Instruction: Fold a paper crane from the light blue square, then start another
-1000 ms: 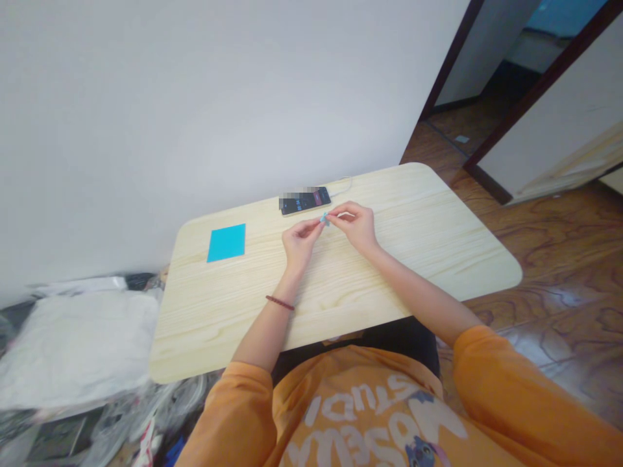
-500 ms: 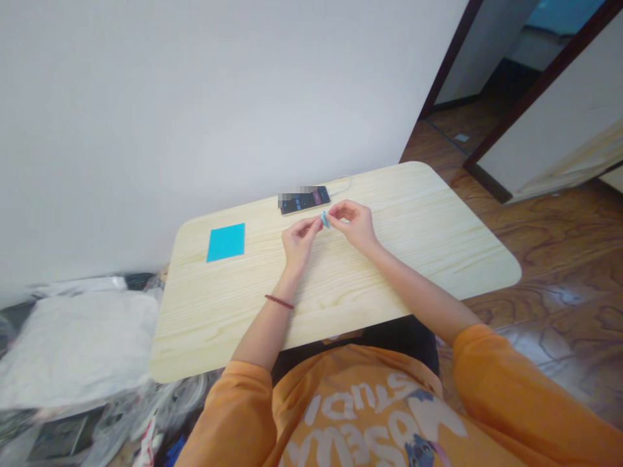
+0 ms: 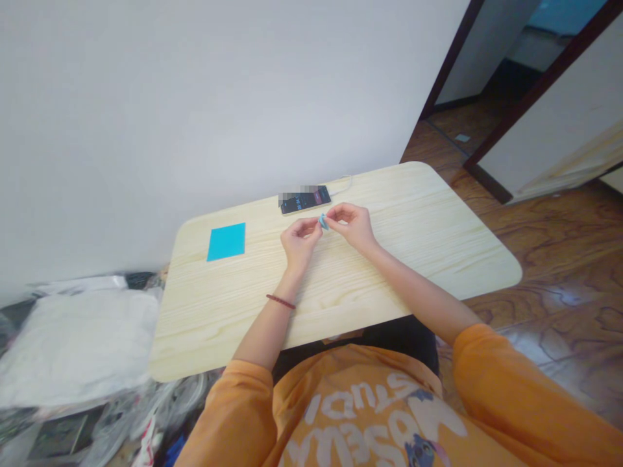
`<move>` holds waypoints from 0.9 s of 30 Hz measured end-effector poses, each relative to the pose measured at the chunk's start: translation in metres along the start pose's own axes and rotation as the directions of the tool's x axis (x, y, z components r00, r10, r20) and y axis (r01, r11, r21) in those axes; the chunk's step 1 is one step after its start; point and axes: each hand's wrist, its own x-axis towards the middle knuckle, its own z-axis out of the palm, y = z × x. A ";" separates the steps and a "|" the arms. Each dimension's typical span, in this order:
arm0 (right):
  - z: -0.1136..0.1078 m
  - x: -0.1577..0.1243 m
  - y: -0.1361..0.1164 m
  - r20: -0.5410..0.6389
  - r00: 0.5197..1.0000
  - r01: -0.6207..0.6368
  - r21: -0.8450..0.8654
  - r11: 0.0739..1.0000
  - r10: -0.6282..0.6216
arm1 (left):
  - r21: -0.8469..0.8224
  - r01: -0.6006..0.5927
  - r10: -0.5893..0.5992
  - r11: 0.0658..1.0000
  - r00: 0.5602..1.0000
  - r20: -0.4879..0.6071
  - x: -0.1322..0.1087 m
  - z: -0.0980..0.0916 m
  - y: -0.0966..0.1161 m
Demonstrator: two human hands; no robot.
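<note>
A small folded piece of light blue paper (image 3: 324, 222) is pinched between both my hands above the middle of the table. My left hand (image 3: 298, 242) grips its left side with thumb and fingertips. From the other side, my right hand (image 3: 354, 226) pinches it between thumb and index finger. The fingers partly cover the paper, so its exact folded shape cannot be made out. A flat stack or sheet of square blue paper (image 3: 226, 242) lies on the table to the left of my hands.
The pale wooden table (image 3: 413, 240) stands against a white wall. A phone (image 3: 305, 200) lies just beyond my hands, with a white cable (image 3: 346, 185) running from it. Left of the table are a white bag-like bundle (image 3: 82, 344) and clutter. A doorway is at the right.
My hands and the small paper have shifted very slightly to the left. Both hands keep their pinch on the paper, which looks turned a little.
</note>
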 end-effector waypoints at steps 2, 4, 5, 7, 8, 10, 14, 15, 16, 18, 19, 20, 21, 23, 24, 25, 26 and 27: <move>0.001 -0.001 0.000 0.005 1.000 -0.005 0.003 1.000 0.005 | 0.002 -0.010 0.010 1.000 1.000 0.000 0.000 0.000 0.000; 0.001 0.000 0.001 0.006 1.000 -0.012 0.005 1.000 0.012 | 0.001 -0.011 0.011 1.000 1.000 0.002 0.000 0.000 -0.001; 0.000 0.000 0.002 0.007 1.000 -0.018 0.010 1.000 0.018 | -0.002 -0.008 0.008 1.000 1.000 0.005 0.000 0.000 -0.001; -0.001 0.002 0.003 0.010 0.999 -0.037 0.037 0.999 0.037 | -0.023 0.004 -0.004 1.000 1.000 0.015 0.001 -0.001 -0.001; -0.002 0.003 0.003 0.016 0.998 -0.054 0.057 0.997 0.053 | -0.041 0.013 -0.012 0.999 1.000 0.019 0.001 -0.001 -0.002; -0.003 0.004 0.003 0.039 0.995 -0.093 0.107 0.990 0.089 | -0.083 0.031 -0.030 0.996 0.999 0.022 0.003 -0.001 -0.003; -0.005 0.006 0.001 0.102 0.986 -0.146 0.184 0.972 0.128 | -0.139 0.056 -0.055 0.989 0.998 0.011 0.005 -0.001 -0.003; -0.005 0.006 0.001 0.111 0.985 -0.152 0.194 0.969 0.132 | -0.143 0.058 -0.058 0.988 0.998 0.006 0.005 -0.001 -0.003; -0.004 0.006 0.001 0.119 0.984 -0.158 0.204 0.966 0.136 | -0.144 0.060 -0.060 0.988 0.998 0.000 0.005 -0.001 -0.003; -0.004 0.006 0.003 0.129 0.982 -0.168 0.229 0.959 0.141 | -0.151 0.063 -0.065 0.987 0.998 -0.009 0.005 -0.001 -0.003; -0.003 0.007 0.004 0.133 0.981 -0.172 0.241 0.955 0.143 | -0.160 0.065 -0.068 0.985 0.998 -0.013 0.006 -0.001 -0.003; -0.003 0.007 0.006 0.136 0.980 -0.176 0.250 0.952 0.145 | -0.173 0.071 -0.075 0.982 0.997 -0.015 0.006 -0.001 -0.003; -0.003 0.008 0.007 0.138 0.980 -0.178 0.255 0.950 0.146 | -0.189 0.079 -0.083 0.979 0.996 -0.016 0.006 -0.001 -0.003; -0.004 0.009 0.010 0.133 0.980 -0.179 0.259 0.949 0.149 | -0.227 0.103 -0.107 0.968 0.994 -0.006 0.007 0.000 -0.004; -0.004 0.009 0.010 0.128 0.980 -0.180 0.259 0.949 0.151 | -0.245 0.117 -0.119 0.963 0.993 0.006 0.008 0.000 -0.005; -0.004 0.010 0.011 0.124 0.980 -0.181 0.258 0.949 0.153 | -0.260 0.131 -0.130 0.957 0.991 0.020 0.008 0.000 -0.005; -0.004 0.010 0.011 0.120 0.981 -0.181 0.255 0.950 0.155 | -0.272 0.141 -0.138 0.952 0.990 0.032 0.009 0.001 -0.006; -0.004 0.010 0.011 0.115 0.981 -0.179 0.251 0.951 0.155 | -0.280 0.148 -0.141 0.949 0.989 0.044 0.009 0.001 -0.006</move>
